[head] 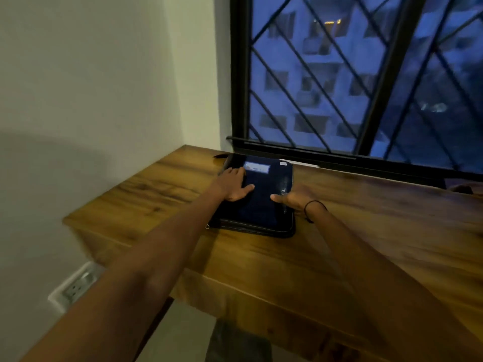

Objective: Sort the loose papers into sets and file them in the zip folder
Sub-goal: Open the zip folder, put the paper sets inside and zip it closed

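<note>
Wooden desk under barred window, beside pale wall

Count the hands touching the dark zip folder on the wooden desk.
2: the left hand rests flat on the zip folder top; the right hand touches its right edge.

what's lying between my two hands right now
In the head view, only the dark zip folder's cover lies between the left hand and right hand.
</note>
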Demonstrator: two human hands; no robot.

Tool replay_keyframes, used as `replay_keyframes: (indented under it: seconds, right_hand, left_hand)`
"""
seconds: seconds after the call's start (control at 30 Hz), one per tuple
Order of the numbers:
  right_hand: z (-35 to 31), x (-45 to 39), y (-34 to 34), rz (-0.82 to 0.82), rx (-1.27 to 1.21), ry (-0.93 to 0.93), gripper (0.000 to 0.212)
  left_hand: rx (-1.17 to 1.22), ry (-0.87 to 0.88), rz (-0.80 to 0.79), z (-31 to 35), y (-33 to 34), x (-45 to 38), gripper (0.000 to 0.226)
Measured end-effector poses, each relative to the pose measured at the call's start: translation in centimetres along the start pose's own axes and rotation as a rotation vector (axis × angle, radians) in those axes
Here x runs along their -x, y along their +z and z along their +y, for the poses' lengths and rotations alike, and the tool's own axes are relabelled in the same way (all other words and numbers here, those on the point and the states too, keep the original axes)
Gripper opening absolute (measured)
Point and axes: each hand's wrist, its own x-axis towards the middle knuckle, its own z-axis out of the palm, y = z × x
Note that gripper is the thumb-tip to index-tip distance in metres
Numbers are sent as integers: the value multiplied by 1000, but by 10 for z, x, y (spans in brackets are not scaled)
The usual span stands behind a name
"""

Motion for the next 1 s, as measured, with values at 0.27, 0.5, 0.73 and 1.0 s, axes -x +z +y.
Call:
replay_keyframes:
  seconds: [0.27, 0.5, 0.73, 1.0]
  right_hand:
    - [-85, -54, 77, -173, -221, -60, 42]
    - [-130, -96, 122, -184, -259, -66, 46]
    - [-145, -125, 143, -129, -213, -127, 41]
    - [-135, -120, 137, -122, -4, -257, 28]
  left_hand:
    - [-138, -158, 156, -86, -12, 13, 40]
    - [-59, -218, 21, -139, -11, -2, 63]
    - [-33, -216, 67, -172, -2, -23, 63]
    - [-32, -214, 31, -176, -9, -21, 62]
